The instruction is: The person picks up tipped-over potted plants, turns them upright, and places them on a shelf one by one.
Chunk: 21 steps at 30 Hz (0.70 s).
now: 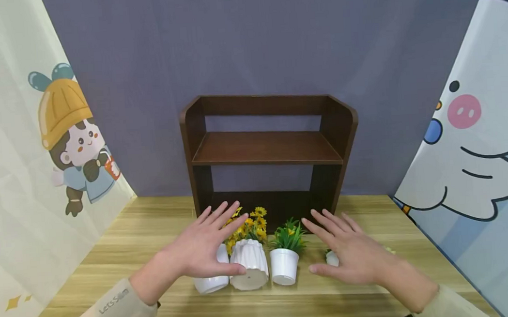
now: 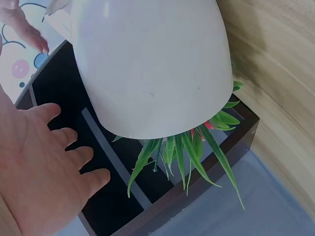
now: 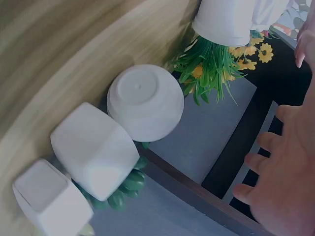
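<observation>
My left hand [image 1: 213, 243], fingers spread and straight, hovers over a smooth white pot [image 1: 211, 284] and a ribbed white pot [image 1: 249, 258] with yellow flowers [image 1: 258, 222]. In the left wrist view, the smooth pot [image 2: 152, 64] has long green leaves [image 2: 184, 152]. My right hand [image 1: 356, 254], also spread, holds nothing and partly hides a small white pot [image 1: 332, 258]. Between the hands stands a white pot [image 1: 284, 265] with a grassy green plant [image 1: 288, 236]. The right wrist view shows a round pot [image 3: 145, 103] and two squarish pots [image 3: 96, 150] in a row.
Behind the pots, a dark brown two-tier shelf [image 1: 266, 145] stands on the wood-grain table [image 1: 162, 222]. A grey-blue backdrop [image 1: 264, 41] rises behind it. Panels with cartoon figures border the table at left [image 1: 14, 168] and right [image 1: 490, 173].
</observation>
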Each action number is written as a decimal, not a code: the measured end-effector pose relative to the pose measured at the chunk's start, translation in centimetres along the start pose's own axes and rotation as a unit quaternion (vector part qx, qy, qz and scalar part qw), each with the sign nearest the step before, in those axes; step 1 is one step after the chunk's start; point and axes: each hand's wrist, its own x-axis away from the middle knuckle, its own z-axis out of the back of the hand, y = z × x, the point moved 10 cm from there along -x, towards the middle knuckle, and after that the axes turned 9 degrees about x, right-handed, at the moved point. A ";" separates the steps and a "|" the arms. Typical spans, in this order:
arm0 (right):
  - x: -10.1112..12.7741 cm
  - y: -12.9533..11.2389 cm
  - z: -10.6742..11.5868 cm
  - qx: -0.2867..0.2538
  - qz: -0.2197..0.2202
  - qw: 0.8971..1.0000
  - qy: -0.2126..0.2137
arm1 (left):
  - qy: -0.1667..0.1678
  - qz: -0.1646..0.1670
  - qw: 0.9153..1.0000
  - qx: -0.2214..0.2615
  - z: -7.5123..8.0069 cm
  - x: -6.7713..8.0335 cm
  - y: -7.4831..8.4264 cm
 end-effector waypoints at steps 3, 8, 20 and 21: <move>0.2 0.2 0.2 -0.013 -0.007 1.000 0.003 | 0.024 -0.010 1.000 0.017 0.6 0.0 0.0; 0.8 0.8 0.3 -0.031 -0.023 0.999 0.029 | 0.113 -0.031 0.993 0.026 3.5 0.1 -0.2; 2.1 2.8 0.6 -0.043 -0.053 0.995 0.068 | 0.439 -0.078 0.893 0.067 18.6 0.2 -4.8; 2.1 2.9 0.6 -0.043 -0.053 0.995 0.068 | 0.442 -0.066 0.892 0.070 19.4 -0.2 -5.7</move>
